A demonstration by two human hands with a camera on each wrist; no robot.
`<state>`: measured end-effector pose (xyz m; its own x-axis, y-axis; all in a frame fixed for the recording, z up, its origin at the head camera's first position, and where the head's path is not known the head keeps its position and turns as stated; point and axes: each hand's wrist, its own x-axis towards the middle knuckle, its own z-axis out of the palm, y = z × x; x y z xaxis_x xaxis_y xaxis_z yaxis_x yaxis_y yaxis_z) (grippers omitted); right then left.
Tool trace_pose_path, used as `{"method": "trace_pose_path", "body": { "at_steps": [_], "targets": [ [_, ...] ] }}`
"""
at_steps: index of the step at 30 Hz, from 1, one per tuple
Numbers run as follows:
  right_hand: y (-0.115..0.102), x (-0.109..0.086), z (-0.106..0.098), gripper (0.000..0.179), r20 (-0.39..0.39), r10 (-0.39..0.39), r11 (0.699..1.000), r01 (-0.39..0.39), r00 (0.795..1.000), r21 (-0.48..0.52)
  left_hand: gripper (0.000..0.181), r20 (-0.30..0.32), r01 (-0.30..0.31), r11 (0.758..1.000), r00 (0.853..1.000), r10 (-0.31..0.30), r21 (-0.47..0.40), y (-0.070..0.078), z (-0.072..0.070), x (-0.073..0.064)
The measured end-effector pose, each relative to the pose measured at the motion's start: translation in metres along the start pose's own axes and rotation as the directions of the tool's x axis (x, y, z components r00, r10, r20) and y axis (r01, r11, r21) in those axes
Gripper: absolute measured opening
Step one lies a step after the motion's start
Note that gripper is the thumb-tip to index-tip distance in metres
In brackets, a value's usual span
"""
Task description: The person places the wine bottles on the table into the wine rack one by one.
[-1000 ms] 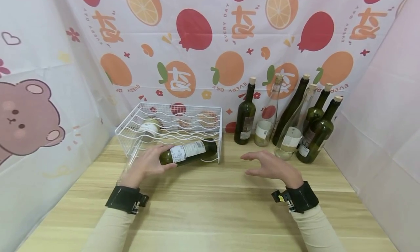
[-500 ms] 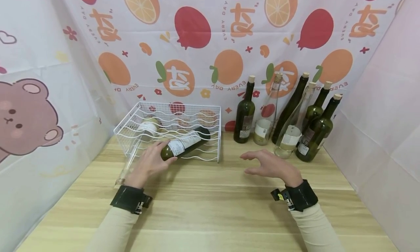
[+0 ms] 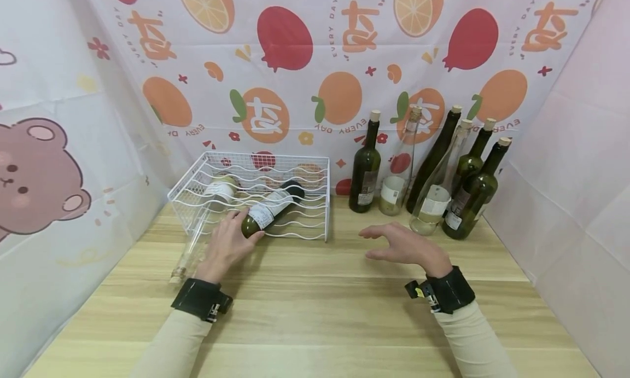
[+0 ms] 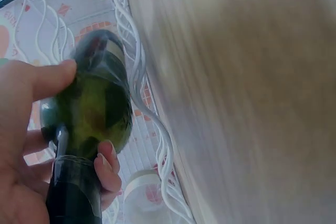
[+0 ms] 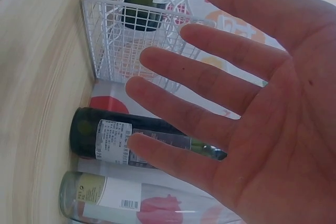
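Observation:
My left hand (image 3: 229,244) grips a dark green wine bottle (image 3: 269,208) around its shoulder and neck. The bottle slants, its base end reaching back into the white wire rack (image 3: 327,203), over the wavy wires. In the left wrist view the thumb and fingers wrap the green glass (image 4: 97,111), with the dark neck lying along the palm. A clear bottle (image 3: 192,252) lies in the rack's left side, its corked neck sticking out at the front beside my left wrist. My right hand (image 3: 406,245) hangs over the table with spread, relaxed fingers and touches nothing.
Several corked bottles stand upright at the back right, among them a green one (image 3: 365,175) nearest the rack and a clear one (image 3: 433,203). A fruit-printed cloth (image 3: 315,50) hangs behind the wooden table (image 3: 334,312).
My left hand has turned the green bottle from nearly sideways to a slant, its base swinging back and left into the rack. The right hand has stayed in place.

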<state>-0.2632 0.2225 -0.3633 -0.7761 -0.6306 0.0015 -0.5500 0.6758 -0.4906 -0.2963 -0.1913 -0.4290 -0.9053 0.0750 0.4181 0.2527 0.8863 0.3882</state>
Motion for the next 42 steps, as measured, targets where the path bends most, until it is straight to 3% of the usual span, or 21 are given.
{"method": "trace_pose_path", "body": {
  "at_steps": [8, 14, 32, 42],
  "targets": [
    [0.0013, 0.0008, -0.0007, 0.05, -0.003, 0.006, 1.0, -0.006, 1.0, -0.009, 0.077, -0.05, 0.051, 0.998, 0.997, -0.052, -0.022, -0.0004, 0.0007, 0.0003],
    [0.0018, 0.0002, -0.0014, 0.049, -0.011, 0.004, 1.0, -0.004, 1.0, -0.004, 0.07, -0.055, 0.106, 0.994, 0.993, -0.108, -0.038, -0.0031, 0.0004, -0.0015],
    [0.0015, -0.0013, -0.0033, 0.047, -0.016, 0.006, 1.0, -0.006, 1.0, -0.014, 0.051, -0.099, 0.11, 0.99, 0.988, -0.118, -0.087, -0.0085, -0.0007, -0.0038],
    [0.0005, -0.0016, -0.0037, 0.047, -0.015, 0.011, 1.0, -0.011, 1.0, -0.01, 0.062, -0.097, 0.133, 0.987, 0.985, -0.141, -0.088, -0.0082, 0.0001, -0.003]
  ]
}}
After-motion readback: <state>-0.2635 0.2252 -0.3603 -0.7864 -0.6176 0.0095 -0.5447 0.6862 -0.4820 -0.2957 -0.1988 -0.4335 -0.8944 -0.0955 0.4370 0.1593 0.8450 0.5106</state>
